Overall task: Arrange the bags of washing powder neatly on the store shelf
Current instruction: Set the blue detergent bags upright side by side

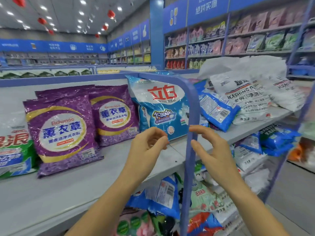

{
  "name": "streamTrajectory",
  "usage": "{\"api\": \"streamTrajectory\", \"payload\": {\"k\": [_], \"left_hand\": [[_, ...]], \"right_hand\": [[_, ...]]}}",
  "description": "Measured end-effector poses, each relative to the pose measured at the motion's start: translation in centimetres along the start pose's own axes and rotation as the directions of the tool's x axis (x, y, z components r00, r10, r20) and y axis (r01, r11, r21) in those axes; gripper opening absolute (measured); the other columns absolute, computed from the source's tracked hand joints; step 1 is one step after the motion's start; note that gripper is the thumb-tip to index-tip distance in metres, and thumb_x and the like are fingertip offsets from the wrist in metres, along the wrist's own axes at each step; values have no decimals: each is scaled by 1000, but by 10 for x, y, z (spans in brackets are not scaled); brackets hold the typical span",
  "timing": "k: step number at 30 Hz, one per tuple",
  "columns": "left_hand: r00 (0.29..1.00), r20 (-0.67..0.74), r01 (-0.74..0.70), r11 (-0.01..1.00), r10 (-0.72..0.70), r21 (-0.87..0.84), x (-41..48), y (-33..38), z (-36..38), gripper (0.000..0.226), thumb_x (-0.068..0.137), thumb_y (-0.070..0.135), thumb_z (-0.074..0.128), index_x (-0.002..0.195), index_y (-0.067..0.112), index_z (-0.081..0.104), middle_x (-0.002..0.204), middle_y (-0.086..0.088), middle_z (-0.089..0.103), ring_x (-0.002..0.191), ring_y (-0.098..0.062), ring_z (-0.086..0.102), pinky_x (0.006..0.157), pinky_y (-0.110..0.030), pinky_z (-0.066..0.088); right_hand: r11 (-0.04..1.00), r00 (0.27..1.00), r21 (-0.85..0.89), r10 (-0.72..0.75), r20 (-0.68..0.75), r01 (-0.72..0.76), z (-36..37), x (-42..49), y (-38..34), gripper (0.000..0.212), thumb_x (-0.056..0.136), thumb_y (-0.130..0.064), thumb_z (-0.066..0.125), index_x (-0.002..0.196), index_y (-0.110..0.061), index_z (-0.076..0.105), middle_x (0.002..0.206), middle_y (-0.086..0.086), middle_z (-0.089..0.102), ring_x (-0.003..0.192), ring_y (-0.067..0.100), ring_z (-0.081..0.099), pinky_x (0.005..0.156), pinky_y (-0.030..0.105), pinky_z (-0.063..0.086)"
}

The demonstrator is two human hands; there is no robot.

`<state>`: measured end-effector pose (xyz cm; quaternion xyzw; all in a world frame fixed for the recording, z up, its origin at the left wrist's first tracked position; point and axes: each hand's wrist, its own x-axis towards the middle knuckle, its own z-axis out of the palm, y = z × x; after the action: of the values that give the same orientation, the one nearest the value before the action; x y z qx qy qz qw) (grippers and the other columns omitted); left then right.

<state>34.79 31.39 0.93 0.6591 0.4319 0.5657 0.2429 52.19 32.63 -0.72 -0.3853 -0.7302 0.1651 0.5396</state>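
Reaching in with both hands, nothing gripped: left hand (148, 147) has its fingers loosely curled and free, right hand (211, 150) the same, fingertips right at the blue frame post (191, 159), contact cannot be told. Both hang over the front of the grey shelf (76, 193). Likely step: squaring up the blue-and-white bag (162, 106) just beyond the fingertips. It stands upright, label forward, leaning a little, one top corner behind the post; the plastic is glossy and crinkled and looks floppy. Best done by taking both side edges low down, sliding it left clear of the post, and setting its base in line with the row. Left of it stand the rear purple bag (114, 116) and the front purple bag (63, 133), both upright and facing out, then a green-and-white bag (12, 150) cut off by the frame edge. Right of the post a blue bag (216, 109) lies flat against a heap of white bags (247, 94), overlapping, unsorted; most of the tidying looks undone
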Motion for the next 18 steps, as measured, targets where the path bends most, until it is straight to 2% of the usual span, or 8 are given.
{"api": "streamTrajectory", "payload": {"k": [3,5,7,10,12,14,16,18], "left_hand": [[995,96,-31,994,41,-104,5,3,34,15,88,9,58,77,18,62,76,-7,67,70,-12,64,63,-16,47],[987,155,-22,990,43,-139,8,3,59,5,84,20,60,80,19,63,78,-6,68,75,-18,65,68,-25,51],[980,194,-19,988,49,-154,12,4,83,9,80,26,57,82,19,63,82,-4,67,79,-19,65,75,-31,53],[970,227,-58,991,84,-119,23,4,117,10,81,28,55,84,22,62,85,6,66,80,-6,63,72,-22,51],[974,204,-84,994,96,-68,35,-2,139,5,86,26,58,87,23,61,85,10,64,81,-2,60,68,-13,46],[986,153,-65,998,68,-22,50,-13,160,3,89,19,59,90,22,60,89,9,62,83,-3,58,68,-13,46],[997,67,-31,1000,31,-2,68,-27,182,3,88,19,61,89,22,61,90,8,63,84,-4,58,67,-12,45],[999,-37,10,1000,-9,21,85,-43,202,2,85,22,62,87,23,63,89,8,65,84,-3,59,68,-12,45]], "right_hand": [[998,996,-37,51,-68,-53,-28,-1,21,29,84,-29,52,112,-30,59,115,-22,58,111,-8,49,90,2,33],[993,991,-65,90,-102,-97,-48,1,39,27,85,-30,53,112,-33,59,116,-19,59,109,-6,51,89,4,35],[985,984,-105,126,-129,-140,-64,5,57,25,87,-31,55,111,-36,58,115,-17,59,103,-4,52,84,5,38],[972,975,-152,152,-160,-177,-84,15,88,29,83,-35,51,111,-34,57,112,-16,58,105,-12,47,78,-1,34],[967,973,-174,159,-167,-188,-97,24,113,30,82,-36,51,111,-33,57,111,-12,58,105,-15,45,78,-2,32],[966,975,-181,156,-160,-184,-112,37,138,26,86,-31,56,112,-32,56,110,-12,57,102,-19,44,79,-3,30],[969,981,-191,134,-137,-159,-127,52,168,24,89,-23,59,112,-30,55,107,-20,53,98,-14,45,81,-3,29],[969,989,-213,106,-103,-126,-141,70,198,23,89,-22,58,111,-31,53,105,-28,49,96,-11,45,82,-4,27]]}}
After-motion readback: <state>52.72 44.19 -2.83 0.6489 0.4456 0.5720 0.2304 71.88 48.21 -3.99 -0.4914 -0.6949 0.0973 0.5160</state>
